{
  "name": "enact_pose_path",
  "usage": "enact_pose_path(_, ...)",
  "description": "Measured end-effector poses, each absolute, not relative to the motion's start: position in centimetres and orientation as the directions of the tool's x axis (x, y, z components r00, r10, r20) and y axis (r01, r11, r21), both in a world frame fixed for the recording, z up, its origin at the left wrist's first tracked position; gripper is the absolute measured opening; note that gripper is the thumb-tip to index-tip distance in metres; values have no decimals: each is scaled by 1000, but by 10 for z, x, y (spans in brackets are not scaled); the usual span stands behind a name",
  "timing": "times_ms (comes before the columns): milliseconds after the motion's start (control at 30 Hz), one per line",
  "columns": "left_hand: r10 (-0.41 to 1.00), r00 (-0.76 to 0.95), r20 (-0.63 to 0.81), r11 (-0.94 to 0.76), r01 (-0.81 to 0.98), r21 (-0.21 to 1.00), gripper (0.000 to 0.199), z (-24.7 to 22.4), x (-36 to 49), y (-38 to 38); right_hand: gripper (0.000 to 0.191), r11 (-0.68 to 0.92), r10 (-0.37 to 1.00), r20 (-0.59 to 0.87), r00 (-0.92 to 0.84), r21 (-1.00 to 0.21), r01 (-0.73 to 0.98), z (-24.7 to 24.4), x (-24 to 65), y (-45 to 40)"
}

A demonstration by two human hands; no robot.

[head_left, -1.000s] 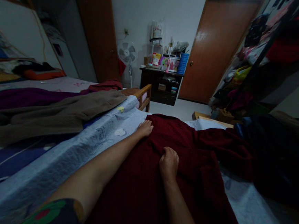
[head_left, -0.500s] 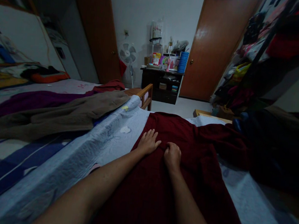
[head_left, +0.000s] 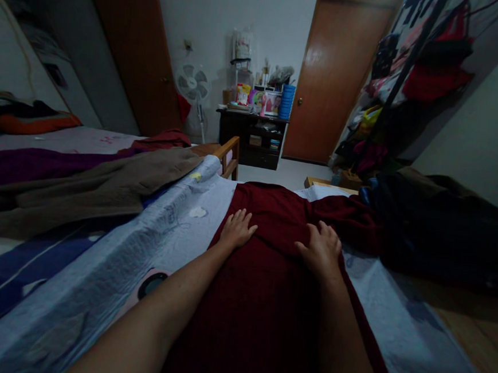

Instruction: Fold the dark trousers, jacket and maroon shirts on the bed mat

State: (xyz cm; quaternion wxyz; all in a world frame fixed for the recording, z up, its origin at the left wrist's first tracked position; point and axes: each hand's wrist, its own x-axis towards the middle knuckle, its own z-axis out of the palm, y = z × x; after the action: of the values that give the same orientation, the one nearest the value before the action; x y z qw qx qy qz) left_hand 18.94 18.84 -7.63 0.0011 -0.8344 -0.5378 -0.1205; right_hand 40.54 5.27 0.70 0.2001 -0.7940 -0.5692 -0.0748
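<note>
A dark red garment (head_left: 262, 291) lies spread on the pale blue bedsheet (head_left: 185, 233), with one sleeve (head_left: 341, 214) stretching off to the right. My left hand (head_left: 237, 229) rests flat on its left edge, fingers spread. On the right side of the cloth, near the base of that sleeve, my right hand (head_left: 322, 248) lies with its fingers apart. Neither hand grips anything. Beside my left forearm, a pink object with a dark round part (head_left: 153, 282) is partly covered by the arm.
Brown trousers (head_left: 103, 181) and a purple cloth (head_left: 52, 162) lie on the left. A dark heap of clothes (head_left: 439, 224) sits at the right. Beyond the wooden bed end (head_left: 230, 153) stand a fan (head_left: 194, 84), a black cabinet (head_left: 250, 140) and a door (head_left: 329, 78).
My right hand has moved right across the garment, and its curled fingers have spread out. The left hand stays flat at the left edge. The view has turned somewhat to the right.
</note>
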Motion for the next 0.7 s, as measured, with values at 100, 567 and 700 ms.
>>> enact_pose_path(100, 892, 397, 214, -429, 894, 129, 63, -76, 189, 188, 74, -378, 846, 333, 417, -177, 909, 5, 417, 23)
enact_pose_path(567, 889, 397, 227, -436, 886, 157, 62, -78, 189, 189, 63, -69, 643, 216, 735, -939, 336, 22, 438, 3)
enact_pose_path(700, 891, 398, 220, -438, 880, 181, 63, -79, 189, 190, 58, 163, 740, 41, 671, -979, -121, 35, 419, 0)
